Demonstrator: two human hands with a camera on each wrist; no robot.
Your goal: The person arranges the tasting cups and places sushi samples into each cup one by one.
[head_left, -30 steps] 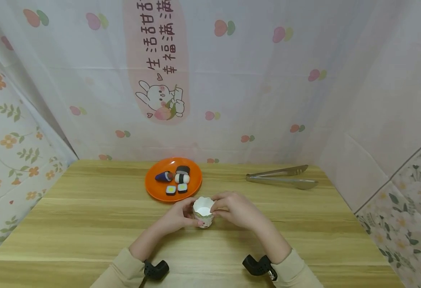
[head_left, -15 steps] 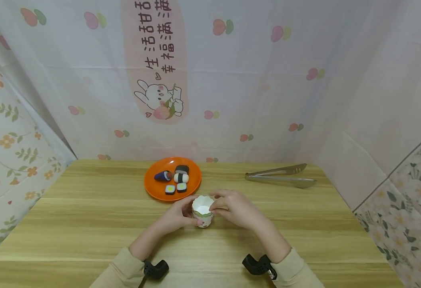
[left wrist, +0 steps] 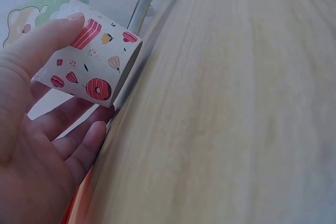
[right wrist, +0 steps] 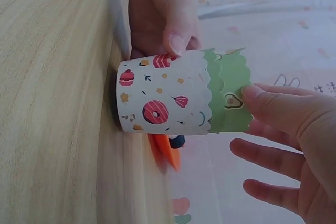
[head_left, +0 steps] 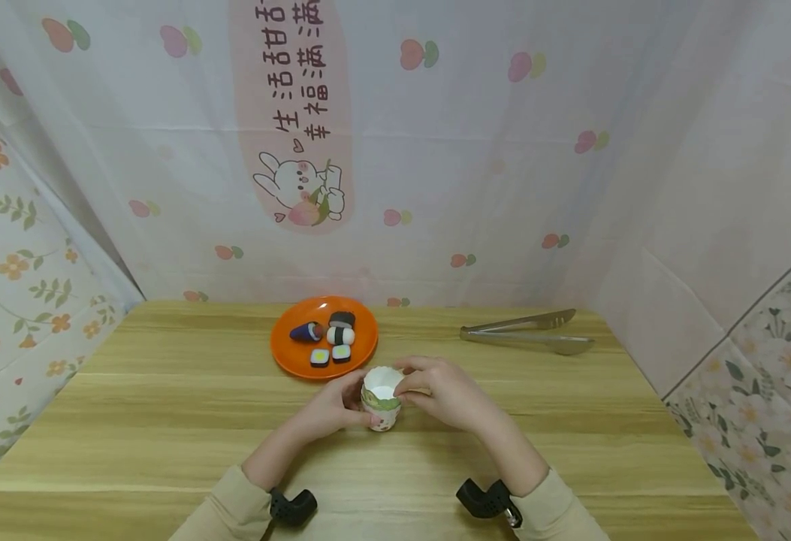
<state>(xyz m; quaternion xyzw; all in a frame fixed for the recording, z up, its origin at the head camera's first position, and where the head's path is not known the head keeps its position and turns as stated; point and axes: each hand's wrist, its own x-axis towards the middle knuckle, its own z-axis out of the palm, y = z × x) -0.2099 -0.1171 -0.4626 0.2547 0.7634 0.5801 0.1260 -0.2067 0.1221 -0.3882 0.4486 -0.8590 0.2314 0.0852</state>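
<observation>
Green cup (right wrist: 229, 88) risen higher from white cup (right wrist: 164, 95); left grip (head_left: 330, 406) holding white cup, right grip (head_left: 441, 389) pinching green cup.

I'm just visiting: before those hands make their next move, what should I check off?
1. Left hand holds the white cup, thumb on its side: ok.
2. Right hand pinches the green cup near its rim: ok.
3. Green cup fully out of the white one: not ok, its lower part sits inside.
4. White cup's base flat on the table: cannot tell.
5. Tongs apart from both hands: ok.
</observation>
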